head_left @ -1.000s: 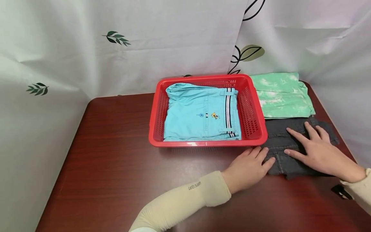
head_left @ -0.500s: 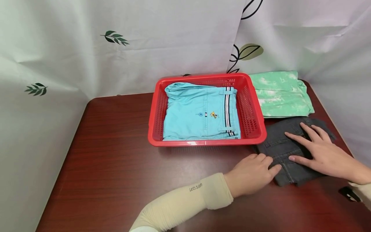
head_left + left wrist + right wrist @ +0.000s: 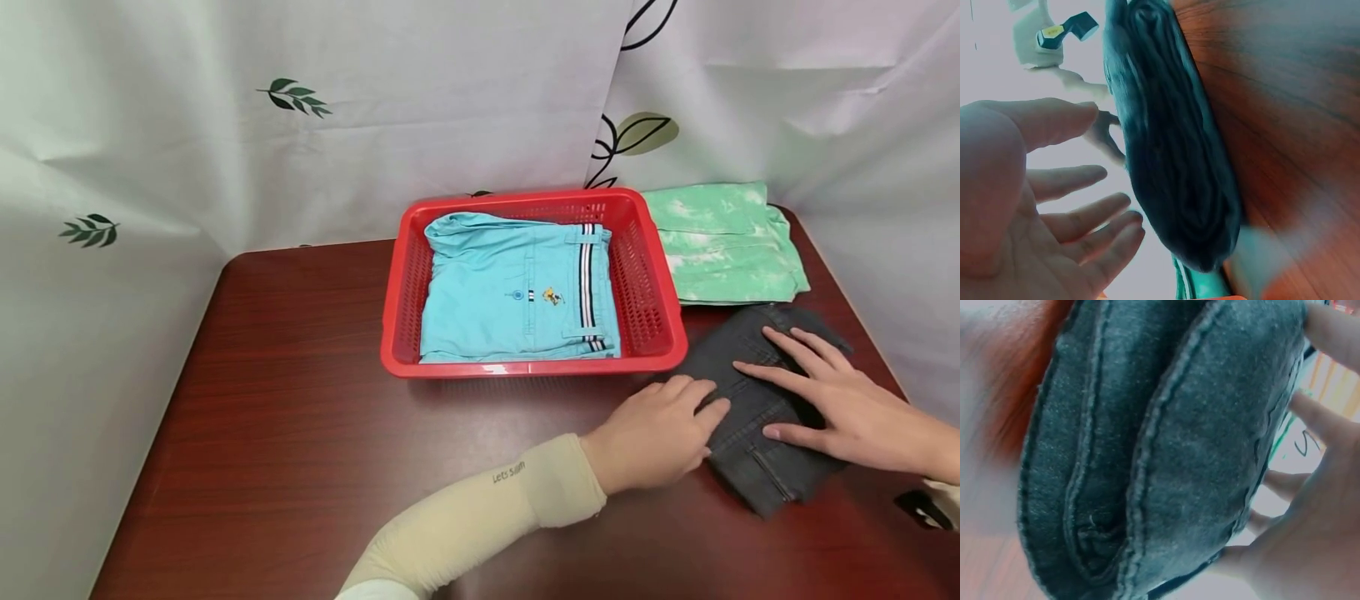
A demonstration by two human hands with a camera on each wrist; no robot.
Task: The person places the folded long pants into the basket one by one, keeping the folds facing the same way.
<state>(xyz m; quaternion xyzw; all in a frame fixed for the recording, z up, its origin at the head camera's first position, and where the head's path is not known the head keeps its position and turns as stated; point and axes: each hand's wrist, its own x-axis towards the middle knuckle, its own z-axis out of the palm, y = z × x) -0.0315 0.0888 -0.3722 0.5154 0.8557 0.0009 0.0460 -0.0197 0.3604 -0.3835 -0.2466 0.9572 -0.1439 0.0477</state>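
Folded dark grey jeans (image 3: 750, 400) lie at an angle on the right side of the table, below the right end of the basket. My right hand (image 3: 851, 408) rests on top of them with its fingers spread. In the right wrist view, thick stitched layers of the jeans (image 3: 1197, 450) fill the middle, the fingertips along their upper face. At their left edge is my left hand (image 3: 656, 429). In the left wrist view, its fingers (image 3: 1079, 175) are extended and loosely bent beside the rolled fold of the jeans (image 3: 1172, 137), with no cloth between them.
A red plastic basket (image 3: 525, 369) stands at the back middle of the brown table (image 3: 300, 433), with folded light blue trousers (image 3: 487, 292) inside. Folded green tie-dye cloth (image 3: 727, 250) lies to its right. White patterned sheets (image 3: 420, 100) hang behind and at the sides.
The jeans have turned on the table, their near end swinging toward the front edge. My left hand has shifted slightly right; my right hand has stayed on top of the jeans.
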